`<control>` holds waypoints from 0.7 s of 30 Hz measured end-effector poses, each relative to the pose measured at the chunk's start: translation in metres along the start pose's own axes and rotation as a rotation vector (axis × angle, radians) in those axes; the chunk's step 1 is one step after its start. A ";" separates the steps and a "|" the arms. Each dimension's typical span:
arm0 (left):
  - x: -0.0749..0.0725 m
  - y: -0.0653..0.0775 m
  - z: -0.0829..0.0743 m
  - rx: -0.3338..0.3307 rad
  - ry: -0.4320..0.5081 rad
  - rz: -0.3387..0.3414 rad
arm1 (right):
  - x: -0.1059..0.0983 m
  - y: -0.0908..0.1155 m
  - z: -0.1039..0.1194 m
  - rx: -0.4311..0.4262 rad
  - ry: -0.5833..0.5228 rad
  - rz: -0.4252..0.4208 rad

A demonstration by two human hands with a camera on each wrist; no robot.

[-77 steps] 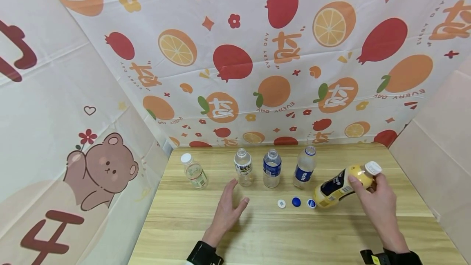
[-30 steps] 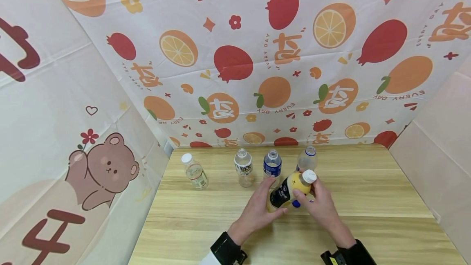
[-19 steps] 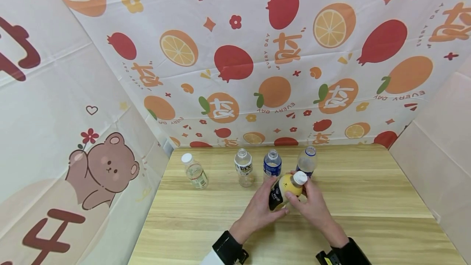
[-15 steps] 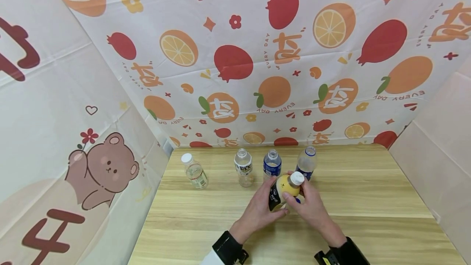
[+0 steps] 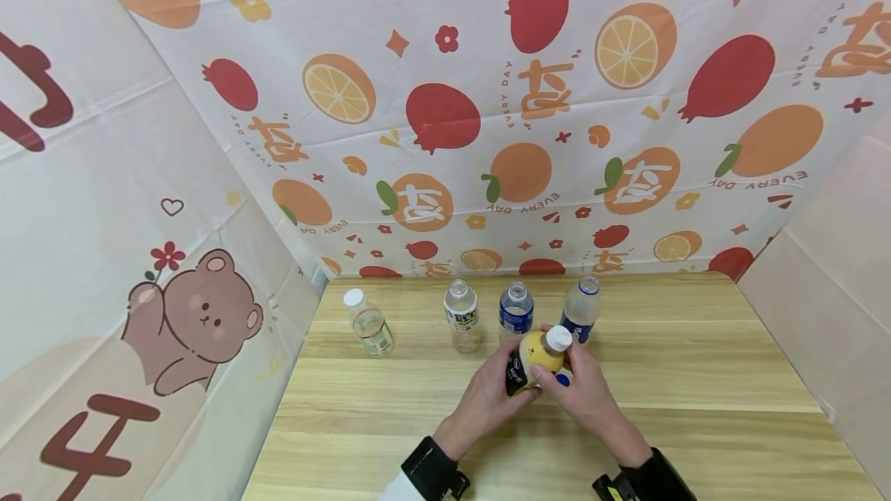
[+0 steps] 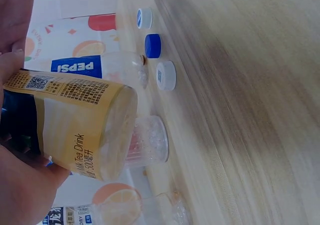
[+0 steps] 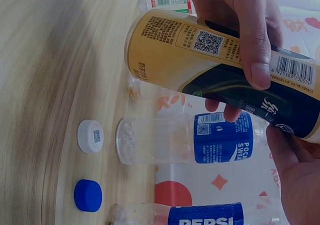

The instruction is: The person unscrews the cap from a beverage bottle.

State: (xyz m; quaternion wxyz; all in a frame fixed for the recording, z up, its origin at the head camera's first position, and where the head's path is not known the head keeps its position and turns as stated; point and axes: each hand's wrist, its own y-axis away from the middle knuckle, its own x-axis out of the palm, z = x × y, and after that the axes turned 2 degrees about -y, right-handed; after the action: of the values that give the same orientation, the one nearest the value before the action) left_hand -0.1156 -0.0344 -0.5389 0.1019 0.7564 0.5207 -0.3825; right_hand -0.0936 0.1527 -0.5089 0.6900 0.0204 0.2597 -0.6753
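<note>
A milk tea bottle (image 5: 544,354) with yellow contents, a dark label and a white cap (image 5: 559,338) leans to the right above the table. My left hand (image 5: 482,394) grips its lower body, the thumb lying across the label in the right wrist view. My right hand (image 5: 586,394) holds it near the shoulder, below the cap. In the left wrist view the bottle's base (image 6: 121,132) is off the wood. Beneath lie a blue cap (image 6: 153,46), a white cap (image 6: 166,75) and a white cap with a blue top (image 6: 145,18); the hands mostly hide these in the head view.
Behind the hands stand three uncapped clear bottles: one with a white-and-dark label (image 5: 462,319), one with a blue label (image 5: 516,311) and a Pepsi bottle (image 5: 581,308). A white-capped clear bottle (image 5: 369,325) is farther left. Printed cloth (image 5: 445,199) backs the wooden table (image 5: 696,377).
My right hand has carried the milk tea bottle left from the right side to the middle. The left hand, earlier open, has taken hold of it. Lately the bottle shifts only slightly left.
</note>
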 end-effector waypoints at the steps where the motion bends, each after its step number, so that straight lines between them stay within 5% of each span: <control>1: 0.000 0.000 0.000 -0.003 -0.001 0.000 | 0.000 0.000 0.000 0.003 0.001 0.004; 9: -0.001 0.005 0.004 -0.047 -0.047 -0.031 | -0.007 0.000 -0.001 -0.040 -0.026 -0.004; 15: -0.004 0.010 0.012 -0.018 -0.067 -0.055 | -0.016 -0.001 -0.001 -0.012 -0.040 -0.025; 21: -0.007 0.014 0.021 0.007 -0.114 -0.055 | -0.019 -0.002 -0.002 0.025 0.071 -0.040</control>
State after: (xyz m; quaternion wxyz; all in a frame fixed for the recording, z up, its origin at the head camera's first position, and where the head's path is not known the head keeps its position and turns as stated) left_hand -0.1140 -0.0567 -0.5522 0.1179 0.7191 0.5333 -0.4295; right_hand -0.0956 0.1706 -0.5022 0.6663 0.0478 0.2762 -0.6910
